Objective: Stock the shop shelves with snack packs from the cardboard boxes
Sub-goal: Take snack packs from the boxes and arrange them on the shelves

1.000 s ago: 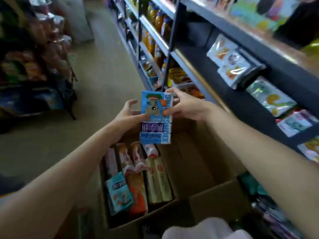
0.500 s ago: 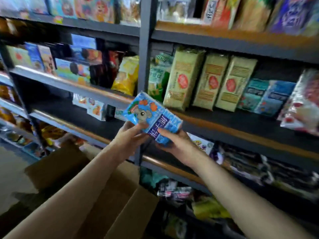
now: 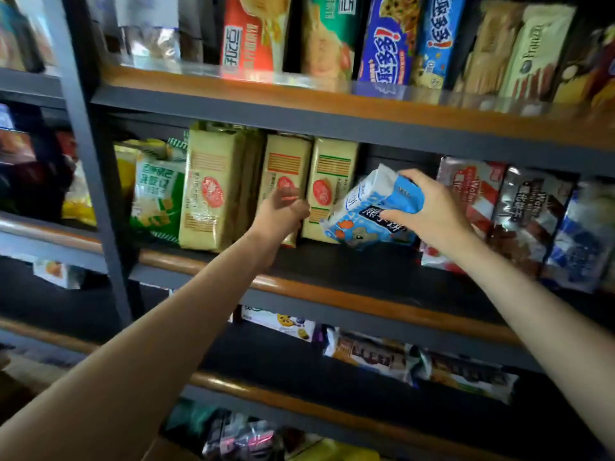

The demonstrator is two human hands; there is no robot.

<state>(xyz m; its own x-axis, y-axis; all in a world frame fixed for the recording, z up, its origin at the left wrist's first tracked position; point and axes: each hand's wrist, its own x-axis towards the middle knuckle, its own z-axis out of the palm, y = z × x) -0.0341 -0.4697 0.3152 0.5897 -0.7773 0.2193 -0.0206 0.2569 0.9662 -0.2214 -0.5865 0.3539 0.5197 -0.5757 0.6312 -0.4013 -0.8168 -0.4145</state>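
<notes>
Head view looks at a dark shop shelf (image 3: 332, 257) with wooden front edges. Right hand (image 3: 429, 211) grips a blue pack (image 3: 369, 211) from above, fingers curled over its top end and thumb pressed on its front; the pack is tilted, low corner touching the shelf board, between the cream packs (image 3: 293, 184) and a red wafer pack (image 3: 472, 194). On the blue pack I can see a cartoon bear, orange spots and white Chinese characters, upside down, too blurred to read in full. Left hand (image 3: 283, 211) is held up in front of the cream packs, fingers loosely curled and holding nothing; I cannot tell if it touches them. Both forearms are stretched forward and up to the shelf, bare. Each cream pack has a red round mark and striped bands, the small text not readable. Left of them stands a green and white pack (image 3: 156, 194) with Chinese writing. On the red wafer pack and the dark pack (image 3: 529, 214) beside it the word "Wafer" can be partly read. On the upper shelf, a blue cookie pack (image 3: 389, 38) carries big Chinese characters with an exclamation mark, and a pale pack (image 3: 532, 51) reads "Franzzi". Lower shelves hold more packs, too blurred to read
</notes>
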